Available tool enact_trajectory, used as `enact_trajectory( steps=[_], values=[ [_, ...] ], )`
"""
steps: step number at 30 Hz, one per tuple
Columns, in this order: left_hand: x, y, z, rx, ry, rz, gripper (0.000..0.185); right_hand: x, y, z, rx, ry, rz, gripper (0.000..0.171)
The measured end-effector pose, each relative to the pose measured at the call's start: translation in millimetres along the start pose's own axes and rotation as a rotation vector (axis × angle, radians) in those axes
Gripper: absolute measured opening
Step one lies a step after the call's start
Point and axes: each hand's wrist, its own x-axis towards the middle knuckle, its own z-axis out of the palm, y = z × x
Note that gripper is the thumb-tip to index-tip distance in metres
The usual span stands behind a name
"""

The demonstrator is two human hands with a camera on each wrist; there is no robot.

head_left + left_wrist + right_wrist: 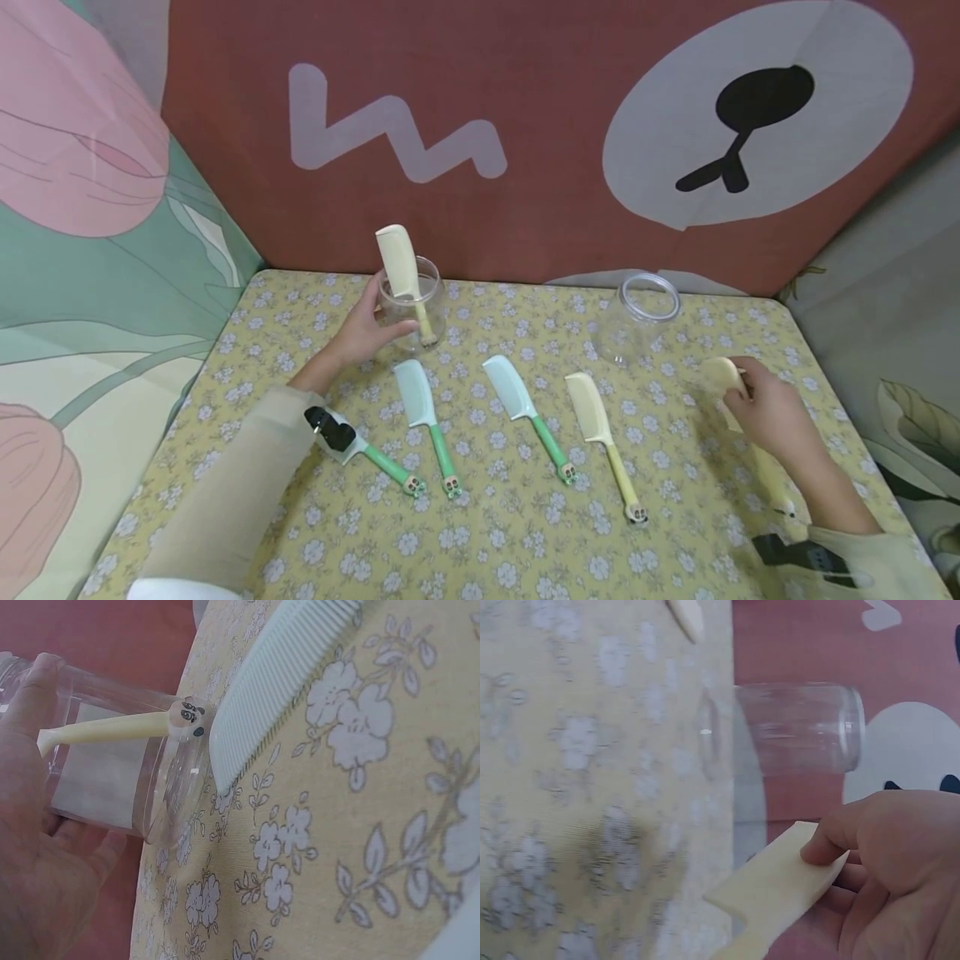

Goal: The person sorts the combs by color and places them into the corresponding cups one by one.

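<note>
My left hand (366,332) holds a clear jar (438,315) at the back left, its thumb and fingers on the sides. Inside stands a cream comb (398,260), handle down and head above the rim; the left wrist view shows its panda-tipped handle (120,727) through the wall. At the right, my right hand (780,417) pinches a second cream comb (722,375) by its head, above the table with the handle hanging down. In the right wrist view my thumb lies on the flat of that comb (772,885). Another clear jar (624,333) stands beyond this hand.
Between the hands, on the flowered tablecloth (525,542), lie a yellow-handled comb (588,407) and two green-handled combs (508,386) (415,392). A third green-handled comb (386,467) is partly hidden under my left wrist. A printed cloth wall (525,233) rises behind the table.
</note>
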Motion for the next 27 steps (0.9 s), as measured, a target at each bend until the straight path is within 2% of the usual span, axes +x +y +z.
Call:
enact_trajectory(
  steps=[7, 9, 12, 18, 22, 27],
  values=[
    [-7.4, 31.3, -1.2, -0.005, -0.030, 0.002, 0.095, 1.1, -7.2, -15.4, 0.066, 0.024, 0.049, 0.046],
    [-9.6, 35.3, -1.9, -0.004, -0.033, 0.000, 0.095, 2.1, -10.1, -17.3, 0.084, 0.033, 0.071, 0.048],
    [-7.4, 26.7, -1.7, -0.010, -0.029, -0.002, 0.097, 3.1, -13.2, -18.3, 0.122, 0.052, 0.097, 0.049],
    [0.9, -3.2, -0.1, -0.001, -0.008, 0.030, 0.099, 4.8, -15.9, -19.5, 0.269, 0.086, 0.162, 0.051],
    [2.2, -6.5, -1.7, 0.009, 0.003, 0.061, 0.099, 5.4, -19.6, -22.0, 0.378, 0.104, 0.195, 0.053],
    [1.6, -5.0, -2.0, 0.013, -0.001, 0.047, 0.101, 4.3, -28.9, -26.9, 0.519, 0.130, 0.192, 0.040]
  ],
)
